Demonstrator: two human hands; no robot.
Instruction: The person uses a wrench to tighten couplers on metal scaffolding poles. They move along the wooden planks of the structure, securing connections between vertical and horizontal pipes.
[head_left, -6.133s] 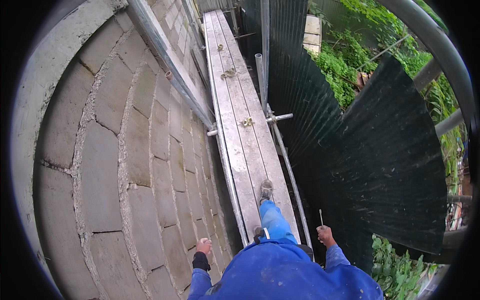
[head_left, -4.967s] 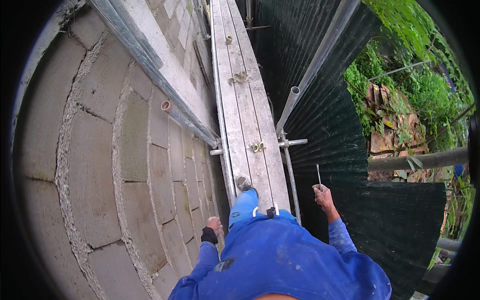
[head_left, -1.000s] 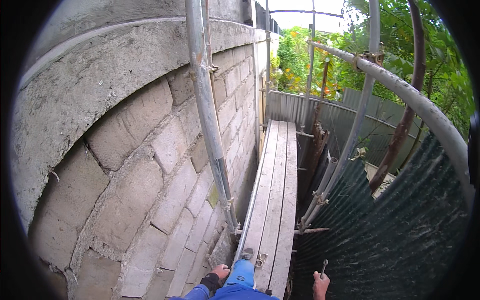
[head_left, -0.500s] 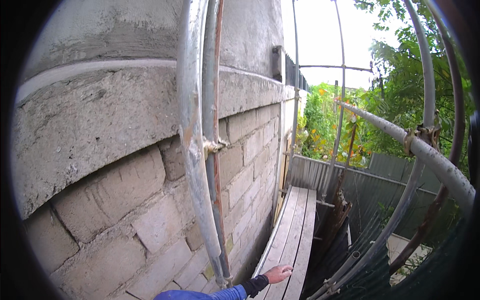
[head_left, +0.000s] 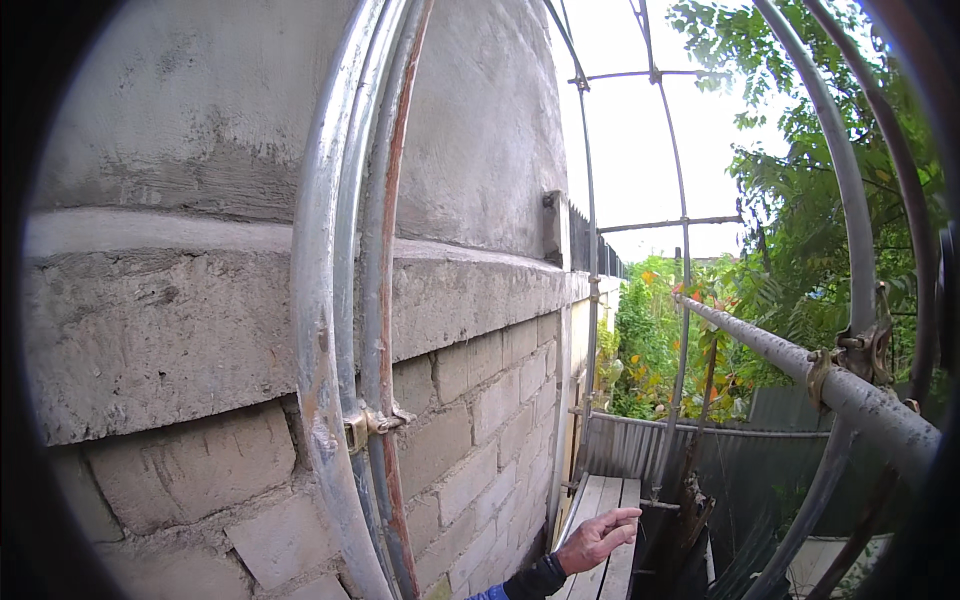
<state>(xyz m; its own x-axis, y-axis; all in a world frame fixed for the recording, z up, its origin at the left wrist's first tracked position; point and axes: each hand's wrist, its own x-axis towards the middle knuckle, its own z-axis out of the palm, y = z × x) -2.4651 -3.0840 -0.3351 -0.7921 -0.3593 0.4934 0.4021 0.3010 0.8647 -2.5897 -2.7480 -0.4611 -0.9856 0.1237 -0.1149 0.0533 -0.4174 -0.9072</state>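
My left hand (head_left: 600, 538) reaches in from the lower edge, in a blue sleeve with a dark cuff. Its fingers are partly stretched out and loosely bent, with nothing visible in them. Behind the hand in the picture lie pale wooden scaffold planks (head_left: 603, 491), running away along the wall; no contact between them can be made out. To the left of the hand rises a bundle of upright scaffold tubes (head_left: 322, 390), joined by a metal coupler (head_left: 372, 426). My right hand is out of view.
A block wall (head_left: 490, 412) with a projecting concrete ledge (head_left: 170, 320) fills the left. On the right, a sloping scaffold tube (head_left: 765, 345) meets an upright tube (head_left: 850, 200) at a clamp (head_left: 862, 350). Corrugated metal sheeting (head_left: 630, 445) and green plants (head_left: 640, 340) stand beyond.
The view has tilted up, so wall, tubes and planks sit lower in the picture. My left hand has shifted right, its fingers more raised, and less of the sleeve shows.
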